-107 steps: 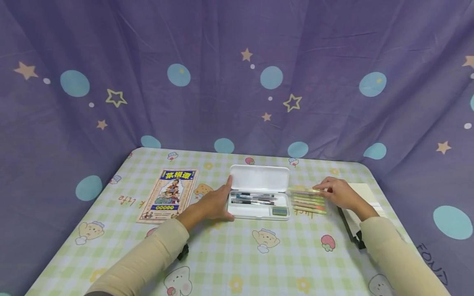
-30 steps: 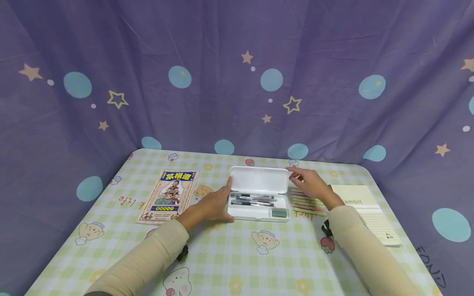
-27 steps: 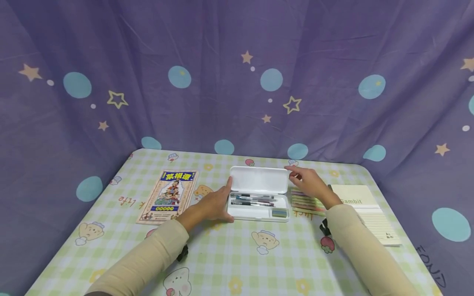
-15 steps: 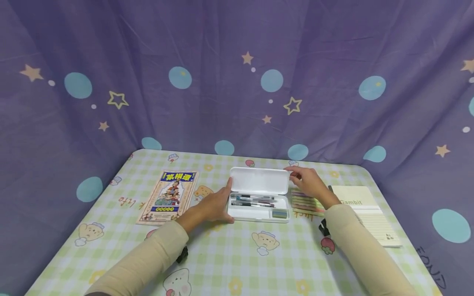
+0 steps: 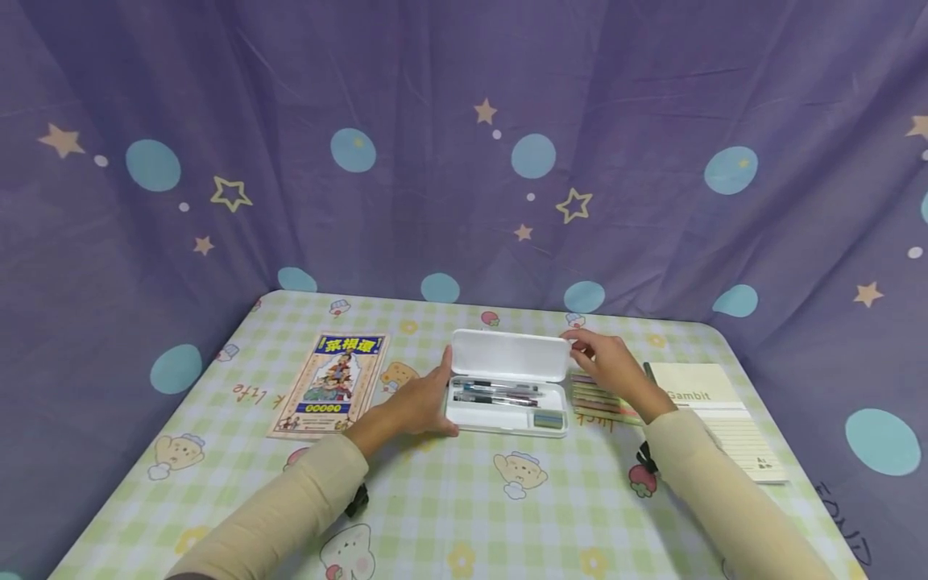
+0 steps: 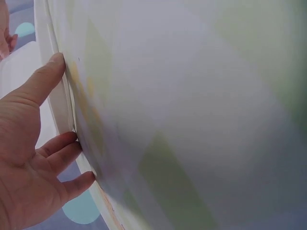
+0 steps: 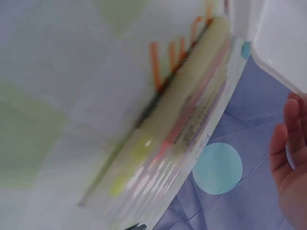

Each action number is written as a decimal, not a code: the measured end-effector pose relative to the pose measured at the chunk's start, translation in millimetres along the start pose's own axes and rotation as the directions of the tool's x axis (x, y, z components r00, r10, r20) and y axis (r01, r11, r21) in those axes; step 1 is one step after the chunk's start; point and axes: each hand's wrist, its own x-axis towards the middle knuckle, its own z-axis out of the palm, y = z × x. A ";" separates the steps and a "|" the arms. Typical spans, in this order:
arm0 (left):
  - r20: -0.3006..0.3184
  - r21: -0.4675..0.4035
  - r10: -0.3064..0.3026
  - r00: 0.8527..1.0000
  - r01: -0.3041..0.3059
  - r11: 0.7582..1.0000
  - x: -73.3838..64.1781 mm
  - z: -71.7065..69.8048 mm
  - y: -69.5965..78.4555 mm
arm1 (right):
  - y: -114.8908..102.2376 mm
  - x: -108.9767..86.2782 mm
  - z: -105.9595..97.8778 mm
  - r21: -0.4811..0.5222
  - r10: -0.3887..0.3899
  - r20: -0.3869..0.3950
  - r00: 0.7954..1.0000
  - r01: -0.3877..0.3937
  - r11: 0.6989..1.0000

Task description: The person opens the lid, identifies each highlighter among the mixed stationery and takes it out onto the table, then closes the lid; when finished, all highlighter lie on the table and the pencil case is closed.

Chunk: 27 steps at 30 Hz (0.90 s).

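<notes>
A white pencil case [image 5: 489, 420] lies with its lid raised at the back. Several pens [image 5: 496, 395] and a small striped block, likely an eraser [image 5: 547, 419], sit inside. My left hand [image 5: 420, 400] rests against the case's left side, thumb and fingers spread; in the left wrist view, the fingertips [image 6: 57, 60] meet the edge. My right hand [image 5: 605, 362] is at the lid's [image 5: 511, 354] upper right corner. In the right wrist view its fingers [image 7: 291, 115] touch the lid's corner, the thumb standing apart. Below that hand lies a clear pack of highlighters [image 5: 598, 403], partly covered.
A colourful booklet [image 5: 329, 387] lies left of my left hand. On the right, a cream notebook [image 5: 685, 379] is partly covered by my right sleeve. A checked cloth [image 5: 464, 499] covers the table, and a purple curtain [image 5: 435, 225] hangs behind it.
My right hand has left the highlighter pack and moved left to the lid's corner. Over the last half second the lid tips up slightly. My left hand stays put.
</notes>
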 end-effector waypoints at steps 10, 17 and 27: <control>-0.016 -0.044 -0.026 1.000 0.026 0.999 -1.6 1.4 -0.1 | -7.5 -8.0 -1.2 -0.010 -0.018 -0.042 0.999 0.017 1.000; -0.032 -0.048 -0.048 0.998 0.046 0.998 -2.3 2.0 -1.3 | -10.7 -17.6 -5.1 -0.005 -0.078 -0.013 0.997 0.078 0.997; -0.031 0.014 0.031 0.999 -0.031 0.999 -4.8 3.3 -6.3 | -18.6 -49.5 -15.3 0.077 -0.114 0.302 0.946 0.095 0.992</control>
